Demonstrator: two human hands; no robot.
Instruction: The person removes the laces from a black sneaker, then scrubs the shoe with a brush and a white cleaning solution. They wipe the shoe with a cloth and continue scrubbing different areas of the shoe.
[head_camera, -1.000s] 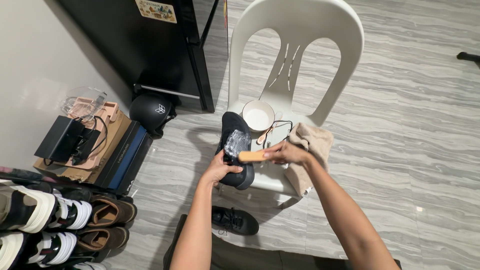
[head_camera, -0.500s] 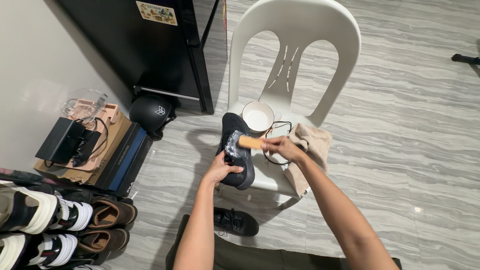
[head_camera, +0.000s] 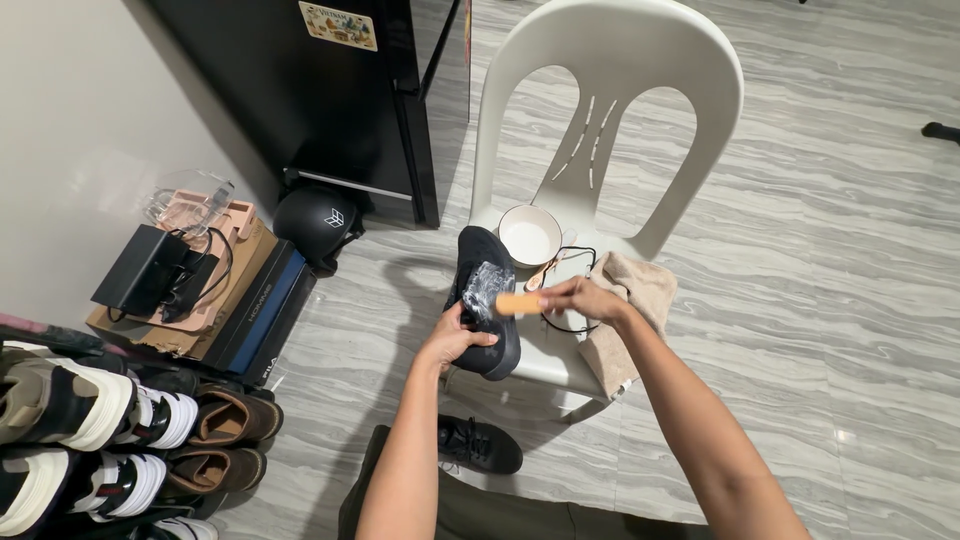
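From my remote seat, the biggest thing I see is the white plastic chair (head_camera: 610, 60), filling the upper middle of the frame on the grey marbled floor (head_camera: 830, 260). A tall black cabinet (head_camera: 330, 90) stands in the upper left, with a black helmet (head_camera: 318, 220) at its foot. Further left sits a stack of flat boxes (head_camera: 240, 300) carrying a black adapter with cords (head_camera: 150, 275). The lower left corner holds a rack of shoes (head_camera: 120, 430) (I count at least 4, white-soled and brown).

On the chair seat, a beige cloth (head_camera: 635, 310) hangs over the right front edge, and a white bowl (head_camera: 530, 235) rests near the backrest. A thin black lace (head_camera: 572, 290) loops between bowl and cloth.

The black shoe (head_camera: 483, 300) lies at the seat's left front edge, centre of the frame, toe pointing up toward the bowl. My left hand (head_camera: 455, 340) has its fingers wrapped around the shoe's near end. My right hand (head_camera: 580, 298) has its fingers pinched together on a small wooden brush (head_camera: 517, 302), which lies across the shoe's upper. A crinkled clear plastic wad (head_camera: 485, 280) fills the shoe opening, just beside the brush.

A 2nd black shoe (head_camera: 480, 445) sits on the floor below the seat, at the bottom centre.
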